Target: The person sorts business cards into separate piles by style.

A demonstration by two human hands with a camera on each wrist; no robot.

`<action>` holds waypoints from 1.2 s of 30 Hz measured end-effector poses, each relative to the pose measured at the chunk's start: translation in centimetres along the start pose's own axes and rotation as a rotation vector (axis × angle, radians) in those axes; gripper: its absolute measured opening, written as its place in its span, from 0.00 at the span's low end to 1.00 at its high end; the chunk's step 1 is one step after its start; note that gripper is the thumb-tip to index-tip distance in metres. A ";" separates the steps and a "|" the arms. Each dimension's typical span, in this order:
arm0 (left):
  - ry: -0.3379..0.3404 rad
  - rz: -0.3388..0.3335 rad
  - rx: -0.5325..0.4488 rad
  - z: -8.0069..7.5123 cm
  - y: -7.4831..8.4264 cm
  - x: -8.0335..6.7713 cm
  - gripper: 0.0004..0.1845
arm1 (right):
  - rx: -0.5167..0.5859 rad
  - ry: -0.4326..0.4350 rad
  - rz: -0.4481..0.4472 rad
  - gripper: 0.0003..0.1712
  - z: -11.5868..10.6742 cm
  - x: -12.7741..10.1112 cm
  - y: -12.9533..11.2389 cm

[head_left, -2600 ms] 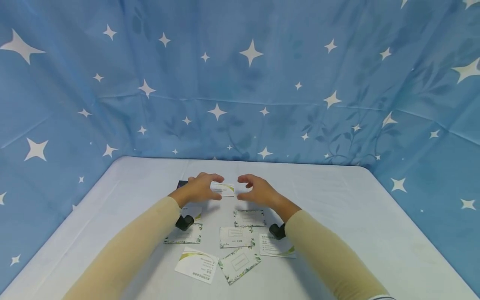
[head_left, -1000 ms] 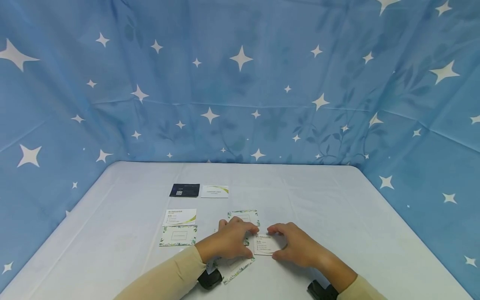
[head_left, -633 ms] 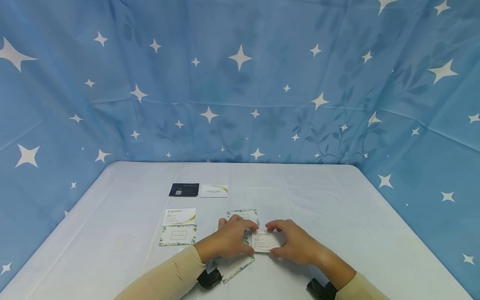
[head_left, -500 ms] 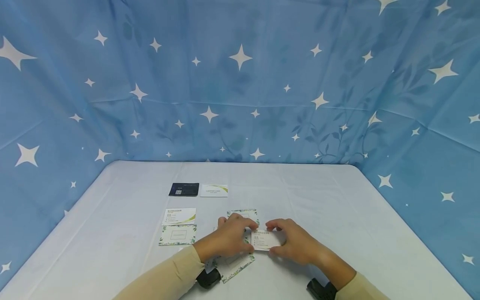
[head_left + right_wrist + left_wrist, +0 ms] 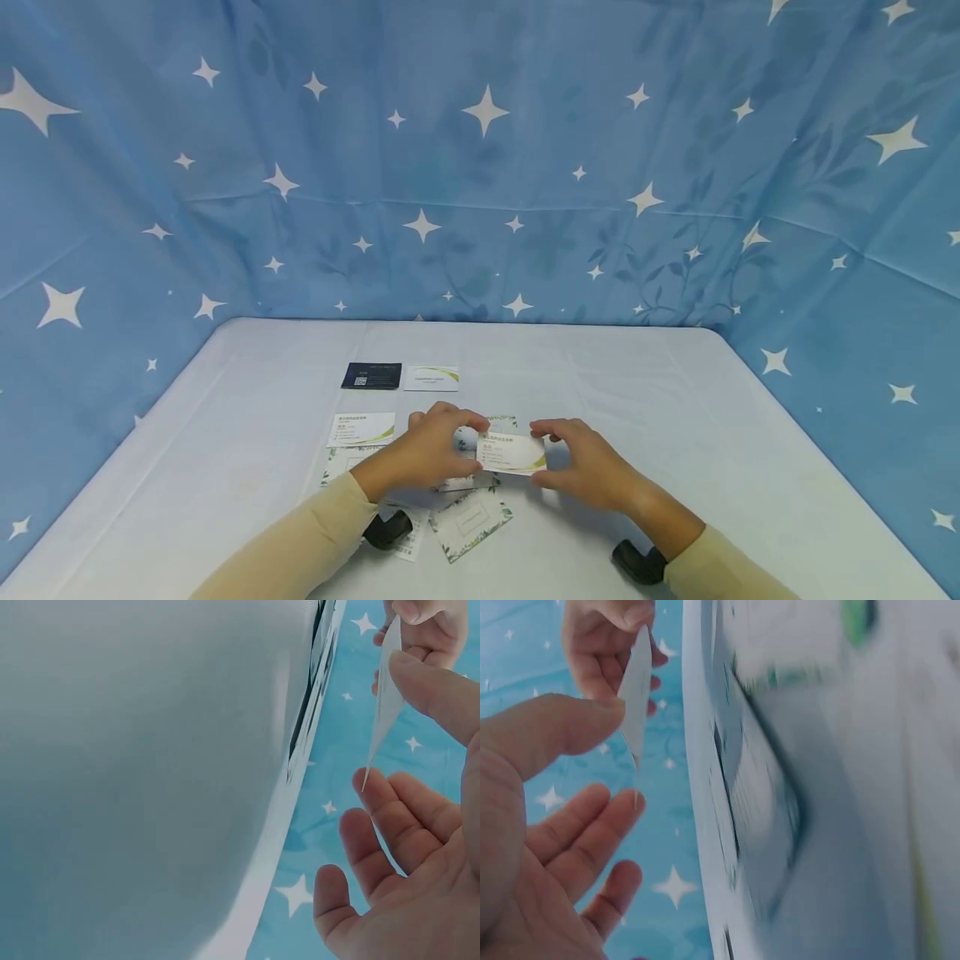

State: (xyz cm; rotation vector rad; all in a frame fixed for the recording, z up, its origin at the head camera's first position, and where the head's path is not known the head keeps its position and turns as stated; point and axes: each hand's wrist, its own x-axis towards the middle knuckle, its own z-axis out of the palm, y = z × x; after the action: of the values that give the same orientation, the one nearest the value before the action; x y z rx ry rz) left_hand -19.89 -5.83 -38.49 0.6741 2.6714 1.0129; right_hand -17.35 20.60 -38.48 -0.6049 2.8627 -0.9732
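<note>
Spanning the gap between two hands, a white business card with a yellow-green swoosh [image 5: 512,452] sits right in the grip, up off the white tabletop [image 5: 637,375]! Here's the line that matters: its long axis runs side to side, straight from one hand to the other, the right end dipping a touch in the head view. The left hand [image 5: 429,447] has the left end, thumb at the near edge, a finger at the far edge; the right hand [image 5: 588,467] mirrors it at the other end. So neither is nearer: both pinch the card, each spread just across its short side. One card or several? Can't tell from here.

Printed face toward the wearer, and any shift looks to hinge on both ends travelling level together. Just past the grip, a leaf-bordered card [image 5: 501,423] peeks out, partly covered from view. On the wearer's side of the grip, slightly left, lies a slanted leaf-bordered card [image 5: 471,523]. Farther off, beyond the grip and to its left: a black business card [image 5: 372,376] just beside a white logo card [image 5: 431,379].
</note>
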 end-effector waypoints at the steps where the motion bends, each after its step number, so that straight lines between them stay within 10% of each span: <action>1: 0.003 -0.004 -0.003 -0.4 -0.3 0.0 0.26 | 0.002 -0.003 -0.004 0.38 0.0 0.3 -0.1; 20: 0.094 -0.040 0.143 -7.6 -6.8 2.7 0.29 | 0.044 0.025 -0.038 0.36 2.3 11.9 -3.1; 36: 0.052 -0.195 0.229 -9.1 -9.6 5.9 0.27 | 0.026 -0.075 0.061 0.35 4.9 17.7 -3.1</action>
State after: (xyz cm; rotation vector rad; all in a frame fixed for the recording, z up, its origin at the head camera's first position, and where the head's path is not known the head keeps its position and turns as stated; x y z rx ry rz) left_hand -31.47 -14.51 -38.36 0.4191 2.8579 0.6921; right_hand -31.73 8.75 -39.35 -0.5367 2.7808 -0.9559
